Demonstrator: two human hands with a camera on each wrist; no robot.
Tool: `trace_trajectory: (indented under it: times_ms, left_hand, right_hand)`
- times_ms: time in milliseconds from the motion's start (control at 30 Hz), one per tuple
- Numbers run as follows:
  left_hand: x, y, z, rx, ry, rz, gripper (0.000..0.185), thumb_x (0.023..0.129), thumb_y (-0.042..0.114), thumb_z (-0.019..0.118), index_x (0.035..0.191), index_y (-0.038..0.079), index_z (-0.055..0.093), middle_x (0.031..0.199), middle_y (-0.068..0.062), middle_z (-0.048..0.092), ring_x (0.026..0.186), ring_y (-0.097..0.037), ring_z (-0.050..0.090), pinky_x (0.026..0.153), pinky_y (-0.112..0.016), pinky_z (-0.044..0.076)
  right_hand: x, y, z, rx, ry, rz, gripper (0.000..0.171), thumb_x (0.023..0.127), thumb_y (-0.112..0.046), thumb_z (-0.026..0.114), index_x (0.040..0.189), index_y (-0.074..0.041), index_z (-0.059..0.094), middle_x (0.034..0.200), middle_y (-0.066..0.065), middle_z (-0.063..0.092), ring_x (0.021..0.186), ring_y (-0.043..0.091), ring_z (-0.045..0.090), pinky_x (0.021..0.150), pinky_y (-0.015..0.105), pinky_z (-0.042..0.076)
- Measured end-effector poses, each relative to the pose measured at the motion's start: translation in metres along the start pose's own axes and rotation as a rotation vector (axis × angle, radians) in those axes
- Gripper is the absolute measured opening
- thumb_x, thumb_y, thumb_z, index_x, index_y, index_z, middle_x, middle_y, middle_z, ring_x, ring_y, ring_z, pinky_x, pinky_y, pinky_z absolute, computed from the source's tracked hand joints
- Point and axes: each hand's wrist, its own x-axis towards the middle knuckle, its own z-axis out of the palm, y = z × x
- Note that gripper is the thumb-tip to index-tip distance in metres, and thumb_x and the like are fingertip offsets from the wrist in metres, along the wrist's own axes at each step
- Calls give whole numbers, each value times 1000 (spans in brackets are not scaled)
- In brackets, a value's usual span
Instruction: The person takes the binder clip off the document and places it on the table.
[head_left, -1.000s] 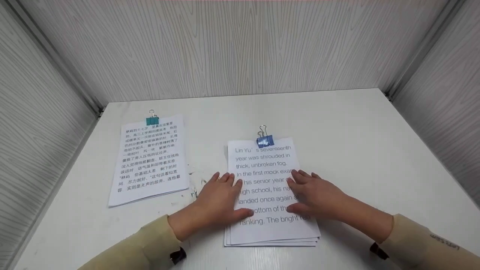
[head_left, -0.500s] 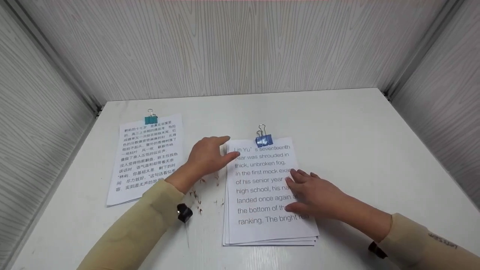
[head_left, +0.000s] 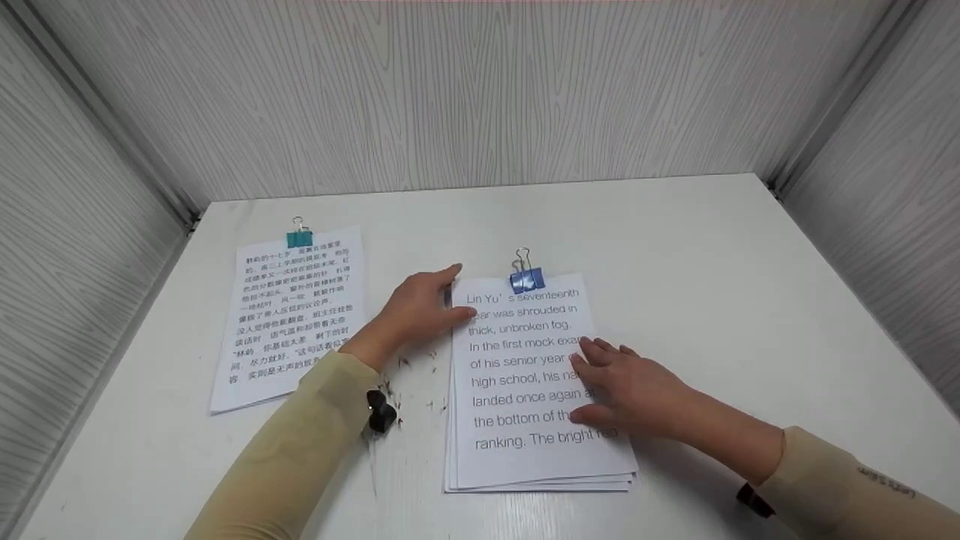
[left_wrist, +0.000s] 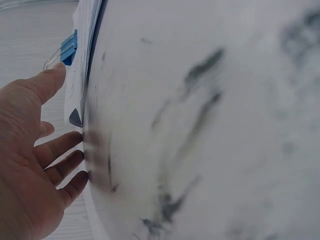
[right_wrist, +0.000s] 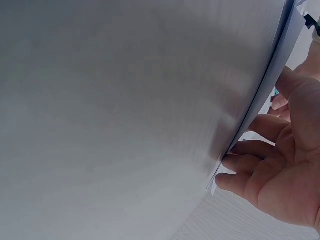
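Observation:
A stack of printed English pages (head_left: 525, 465) lies on the white table, with a blue binder clip (head_left: 527, 280) at its top edge. My left hand (head_left: 415, 307) is at the stack's upper left corner. Its thumb reaches over the top page, while the other fingers are beside the left edge, fingertips near the tabletop in the left wrist view. On the stack's right edge rests my right hand (head_left: 634, 391), fingers extended over the print. A second stack with Chinese text (head_left: 292, 315), held by a teal binder clip (head_left: 300, 238), lies to the left, partly behind my left forearm.
The white table (head_left: 675, 247) is bounded by wood-grain panels (head_left: 480, 97) at the back and both sides. Dark and reddish marks (head_left: 401, 364) dot the tabletop between the two stacks. Each wrist carries a black strap piece.
My left hand has left the lower left side of the English stack and moved up to its top left corner. My right hand has stayed on the right edge.

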Motion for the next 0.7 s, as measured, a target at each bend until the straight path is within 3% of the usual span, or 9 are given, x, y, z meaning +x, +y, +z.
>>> trace_trajectory:
  times_ms: [233, 333, 467, 700]
  left_hand:
    - [-2, 3, 3, -107, 17, 4, 87, 94, 42, 81, 165, 13, 40, 150, -12, 61, 144, -26, 52, 124, -40, 32]
    - [-2, 5, 4, -183, 6, -3, 87, 94, 37, 82, 166, 13, 39, 136, -10, 70, 126, -23, 64, 115, -39, 44]
    - [-3, 10, 5, -262, -12, -14, 87, 95, 33, 82, 166, 14, 37, 118, -3, 73, 107, -20, 67, 101, -36, 52]
    - [-5, 16, 5, -336, -12, -43, 83, 96, 32, 80, 167, 21, 39, 122, -9, 66, 110, -22, 68, 92, -36, 56]
  right_hand:
    - [1, 0, 1, 3, -3, 12, 83, 97, -50, 75, 158, 0, 48, 167, 23, 37, 154, 43, 35, 123, 60, 31]
    - [2, -1, 1, 5, -9, 16, 84, 97, -50, 74, 158, 0, 47, 167, 23, 36, 154, 43, 35, 123, 60, 31]
    - [2, 0, 2, 4, -7, 16, 84, 97, -51, 74, 158, 0, 47, 167, 22, 36, 154, 43, 34, 123, 60, 31]
    - [1, 1, 3, 13, -3, 21, 84, 97, -50, 74, 159, -1, 47, 168, 22, 35, 155, 42, 34, 122, 60, 32]
